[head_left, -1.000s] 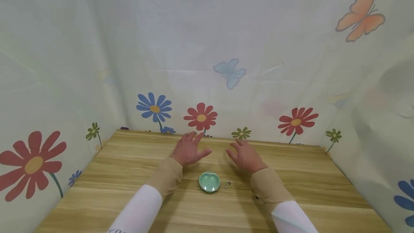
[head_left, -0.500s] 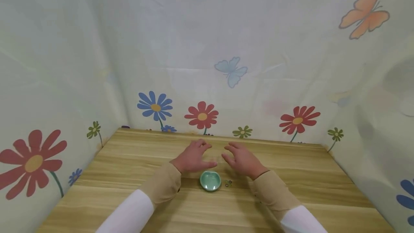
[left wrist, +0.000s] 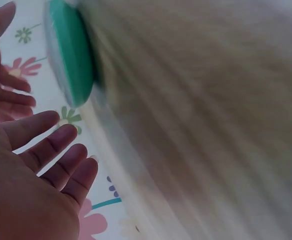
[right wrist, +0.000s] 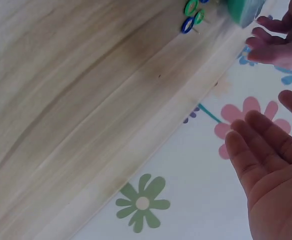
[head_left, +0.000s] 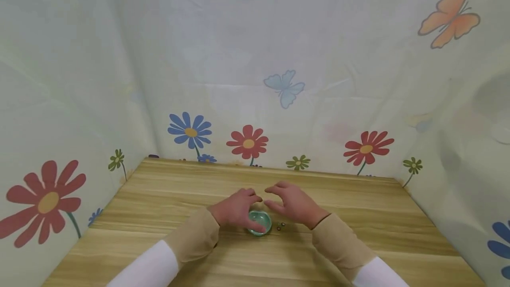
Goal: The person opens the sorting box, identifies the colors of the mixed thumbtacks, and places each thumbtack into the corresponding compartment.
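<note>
While both hands hover over the wood-look table (head_left: 167, 185), surroundings first: patterned backdrop (head_left: 223, 34) closes off the rear and both sides, flowers low, butterflies higher up. Tan cuffs (head_left: 195, 236) on both wrists, white sleeves (head_left: 147, 265) further up the forearms.

Main obstruction is the left hand (head_left: 237, 209): its thumb cuts across part of the dish (head_left: 261, 217) in the head view. Left wrist view shows a gap between that hand and the dish, so not touching. Left fingers are apart, loosely bent. Right hand (head_left: 296, 205) is the same: thumb and fingers spread, slight bend, just beyond the rings (right wrist: 184, 27) and clear of them in the head view. The two hands face each other, fingertips near but apart.

Dish sits flat on the table near the middle, between the forearms. Round, shallow, glossy mint green, bright reflections inside; outer side looks a stronger green from the left wrist. Rings lie just beside it, on the right-hand side, bunched on the wood. Blurry and tiny from the head; right wrist view gives colours.

Counts: 1 dish, 4 rings (2 green, 2 blue, one of the blue cut by the frame edge), 2 hands. Backdrop: 1 orange butterfly (head_left: 450, 16), 1 pale blue butterfly (head_left: 284, 88), 3 red flowers (head_left: 248, 144), 3 green flowers (head_left: 298, 163).
</note>
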